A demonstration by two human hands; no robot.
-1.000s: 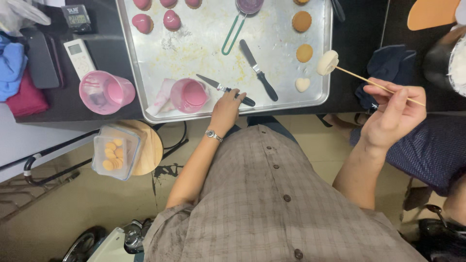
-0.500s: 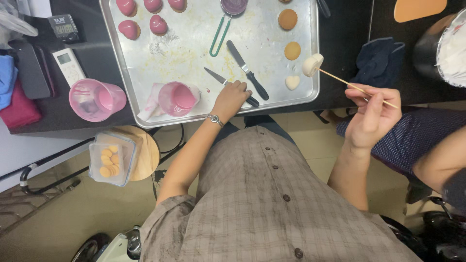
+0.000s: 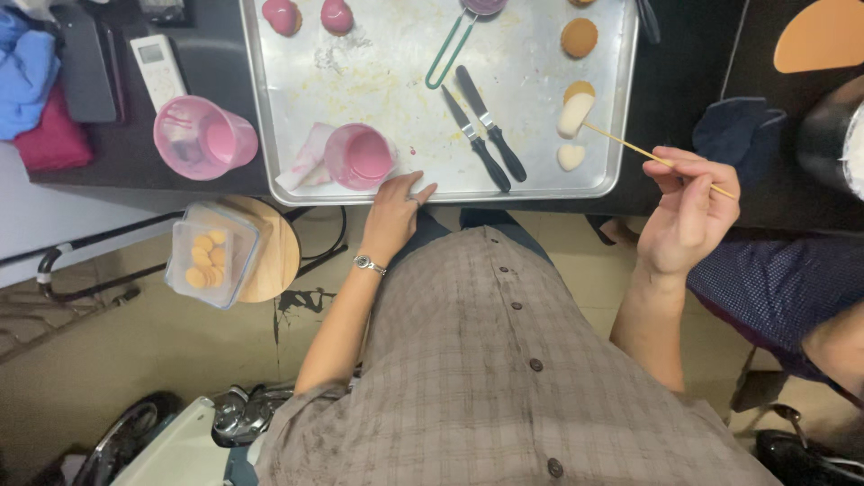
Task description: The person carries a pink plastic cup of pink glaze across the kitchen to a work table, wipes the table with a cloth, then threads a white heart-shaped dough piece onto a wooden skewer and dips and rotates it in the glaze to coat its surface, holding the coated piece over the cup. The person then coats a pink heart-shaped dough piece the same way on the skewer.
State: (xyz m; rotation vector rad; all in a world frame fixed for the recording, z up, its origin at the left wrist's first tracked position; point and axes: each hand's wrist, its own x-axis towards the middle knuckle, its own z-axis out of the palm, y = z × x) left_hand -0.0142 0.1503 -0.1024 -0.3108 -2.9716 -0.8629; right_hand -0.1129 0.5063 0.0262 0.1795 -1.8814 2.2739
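The left hand (image 3: 393, 214) rests with fingers spread and its grip holding nothing, on the near rim of the metal tray (image 3: 270, 135), just beside the pink cup (image 3: 360, 155). A small push forward could tip this cup and spill pink coating over the tray.

The right hand (image 3: 686, 216), off the right edge of the tray, has its grip pinched together on a thin wooden skewer (image 3: 630, 148). At the skewer's far end sits a white-coated piece (image 3: 574, 115), low over the tray near its right edge and close to an orange biscuit (image 3: 580, 90). The stick is long and thin, so I think the piece may slide off, or smear against the biscuit or the heart-shaped white piece (image 3: 571, 157).
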